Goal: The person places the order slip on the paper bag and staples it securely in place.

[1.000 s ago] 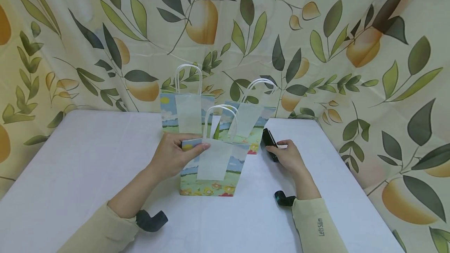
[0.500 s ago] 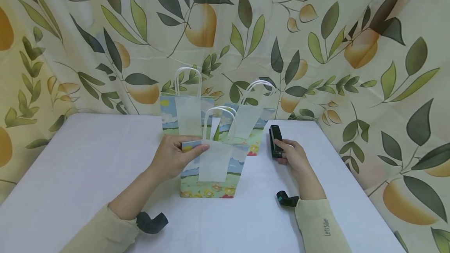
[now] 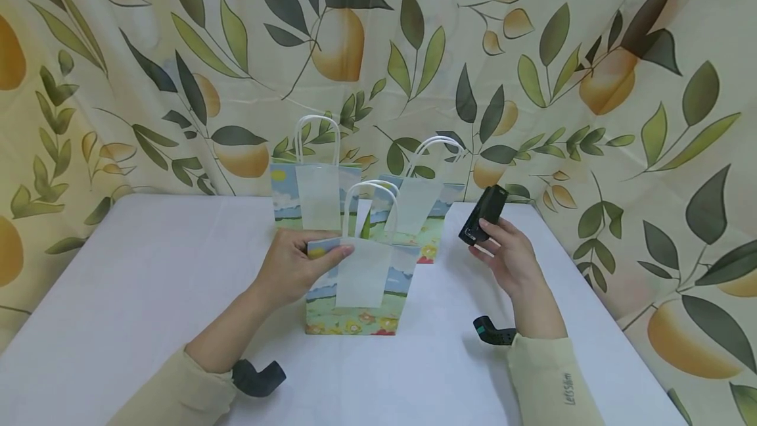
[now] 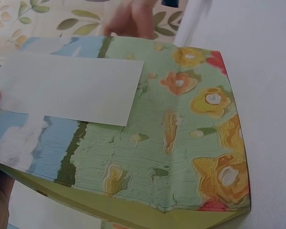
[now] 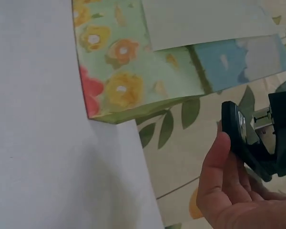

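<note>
My left hand [image 3: 291, 264] pinches the upper left edge of the front paper bag [image 3: 362, 288], thumb on the near face. The bag is printed with sky, meadow and flowers, has white handles, and carries a blank white paper [image 4: 71, 88] over its upper front. To its right, my right hand [image 3: 507, 255] holds a black stapler [image 3: 483, 215], raised and tilted. The right wrist view shows the stapler [image 5: 257, 133] with its arms spread apart and metal inside. In that view the stapler is apart from the bag [image 5: 128, 81].
Two similar bags stand behind, one at the left [image 3: 284, 196] and one at the right [image 3: 434, 229], each with a white paper on its front. All are on a white-covered table [image 3: 177, 268]. A fruit-patterned curtain [image 3: 236, 97] hangs behind.
My right hand has lifted the stapler off the table, turned it, and moved slightly right. My left hand keeps its hold on the front bag, almost unmoved.
</note>
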{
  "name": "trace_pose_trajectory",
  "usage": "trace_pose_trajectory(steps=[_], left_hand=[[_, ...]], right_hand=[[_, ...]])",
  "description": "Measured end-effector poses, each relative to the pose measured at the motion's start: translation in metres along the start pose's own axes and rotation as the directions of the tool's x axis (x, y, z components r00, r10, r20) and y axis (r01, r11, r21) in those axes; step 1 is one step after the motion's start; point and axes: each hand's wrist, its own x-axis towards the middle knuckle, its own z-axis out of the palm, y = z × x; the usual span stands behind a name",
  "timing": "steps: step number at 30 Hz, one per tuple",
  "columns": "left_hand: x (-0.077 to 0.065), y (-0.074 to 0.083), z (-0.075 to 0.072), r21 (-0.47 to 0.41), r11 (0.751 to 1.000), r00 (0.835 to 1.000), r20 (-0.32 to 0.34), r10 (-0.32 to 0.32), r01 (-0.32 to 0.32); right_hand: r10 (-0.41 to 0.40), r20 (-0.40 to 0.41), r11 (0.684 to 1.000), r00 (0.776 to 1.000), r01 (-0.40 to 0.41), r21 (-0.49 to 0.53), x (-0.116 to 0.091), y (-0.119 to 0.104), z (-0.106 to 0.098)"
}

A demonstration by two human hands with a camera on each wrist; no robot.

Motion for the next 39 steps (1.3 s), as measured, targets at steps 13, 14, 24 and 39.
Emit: trace_pose_trajectory(steps=[13,14,24,39], left_hand=[[0.0,-0.001,-0.001,-0.007,1.0,1.0,0.008,-0.013,0.013],[0.0,-0.001,-0.001,-0.004,1.0,1.0,0.007,-0.012,0.012],[0.0,0.001,-0.002,0.003,1.0,1.0,0.013,-0.015,0.015],[0.0,-0.005,-0.002,0.049,0.999,1.0,-0.013,0.01,-0.009]], right_hand=[[-0.233,0.172,0.962,0.957,0.201,0.186,-0.032,-0.028,0.012],[-0.248,0.194,0.957,0.949,0.208,0.204,-0.034,-0.029,0.014],[-0.391,0.319,0.918,0.863,0.343,0.199,-0.056,-0.036,0.032],[-0.522,0.407,0.833,0.75,0.551,0.054,-0.083,-0.037,0.06]])
